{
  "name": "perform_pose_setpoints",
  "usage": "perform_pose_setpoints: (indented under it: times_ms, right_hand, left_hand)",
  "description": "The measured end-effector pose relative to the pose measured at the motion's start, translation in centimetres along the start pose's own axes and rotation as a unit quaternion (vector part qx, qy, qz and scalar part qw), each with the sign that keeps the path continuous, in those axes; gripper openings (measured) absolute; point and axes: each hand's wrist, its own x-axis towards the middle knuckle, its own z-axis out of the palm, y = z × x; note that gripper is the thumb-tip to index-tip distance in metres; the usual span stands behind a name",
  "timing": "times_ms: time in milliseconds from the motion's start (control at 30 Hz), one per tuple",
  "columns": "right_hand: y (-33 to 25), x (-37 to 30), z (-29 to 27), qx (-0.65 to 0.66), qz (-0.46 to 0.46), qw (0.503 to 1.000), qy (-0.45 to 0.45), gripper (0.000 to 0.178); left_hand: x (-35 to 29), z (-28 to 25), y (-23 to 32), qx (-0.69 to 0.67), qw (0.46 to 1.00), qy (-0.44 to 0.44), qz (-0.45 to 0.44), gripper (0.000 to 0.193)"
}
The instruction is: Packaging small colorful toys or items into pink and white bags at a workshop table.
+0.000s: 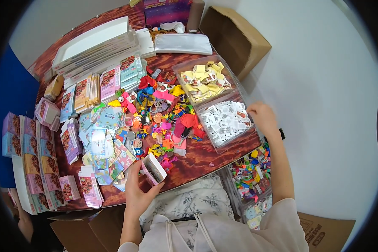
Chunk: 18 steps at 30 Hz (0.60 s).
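My left hand [138, 192] is closed round a small pink-and-white carton [154, 169] at the table's front edge. The carton's open top faces up, and its inside looks dark and hard to make out. My right hand [263, 119] is at the right side of a clear plastic tray [223, 149], fingers curled together by the heap of small white printed packets [223, 122]. Whether a packet is pinched in them is too small to tell. Yellow packets [206, 80] fill the tray's far compartment. Left of the tray lies a pile of colourful small toys [166, 113].
Loose picture cards [109, 143] and flat folded cartons [87, 92] cover the left side. Filled display boxes [40, 168] stand far left; white trays [94, 44] are stacked behind. A cardboard box [239, 40] stands at back right. A toy bin [252, 172] sits below the table's right edge.
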Motion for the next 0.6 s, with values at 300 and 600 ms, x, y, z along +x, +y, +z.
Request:
perform_pose_setpoints:
  times_ms: [300, 600]
  right_hand:
    - [-2.1, 0.5, 3.6, -0.235, -0.002, 0.961, -0.144, 0.015]
    - [-1.8, 0.4, 3.9, -0.156, -0.010, 0.987, -0.048, 0.012]
  left_hand:
    - [-0.4, -0.2, -0.5, -0.031, 0.998, -0.042, -0.018, 0.082]
    - [-1.0, -0.6, -1.0, -0.007, 0.999, -0.043, -0.005, 0.082]
